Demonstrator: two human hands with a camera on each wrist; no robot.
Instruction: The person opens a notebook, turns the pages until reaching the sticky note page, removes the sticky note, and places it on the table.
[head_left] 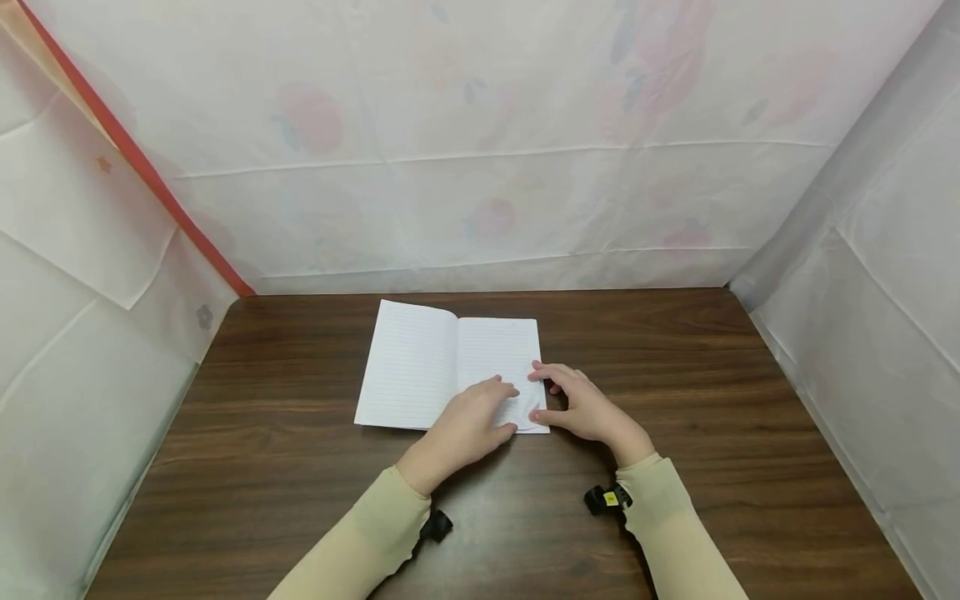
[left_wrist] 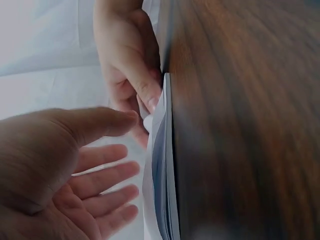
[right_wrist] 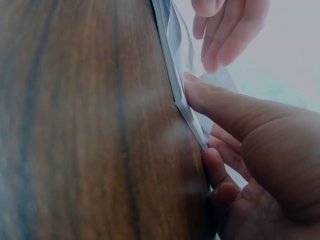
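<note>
Head view showed an open notebook lying flat on the table. Left hand lay released, fingers flat on the right page, probably pinning it, while the right hand had its grip pinching the page edge.

Head cam overhead; wrist cams close, tabletop-level

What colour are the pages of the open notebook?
White with thin ruled lines; the notebook shows best in the head view.
</note>
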